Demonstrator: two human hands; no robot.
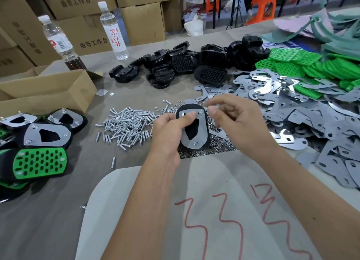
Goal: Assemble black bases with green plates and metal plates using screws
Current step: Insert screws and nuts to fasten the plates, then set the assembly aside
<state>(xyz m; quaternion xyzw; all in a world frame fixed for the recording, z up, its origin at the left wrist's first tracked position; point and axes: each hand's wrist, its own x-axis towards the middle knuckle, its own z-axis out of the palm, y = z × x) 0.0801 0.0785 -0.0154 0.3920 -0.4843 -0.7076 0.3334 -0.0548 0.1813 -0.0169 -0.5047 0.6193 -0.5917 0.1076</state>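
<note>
Left hand (171, 127) grips black base (193, 130); right hand (231, 113) just beside.

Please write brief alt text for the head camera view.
The left hand grips a black base topped with a metal plate while the right hand hovers at its top corner, above piles of screws, loose metal plates and green plates.

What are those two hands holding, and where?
Left hand grips the black base by its left edge, thumb on the metal plate. Right hand's pinch: cannot tell.
</note>
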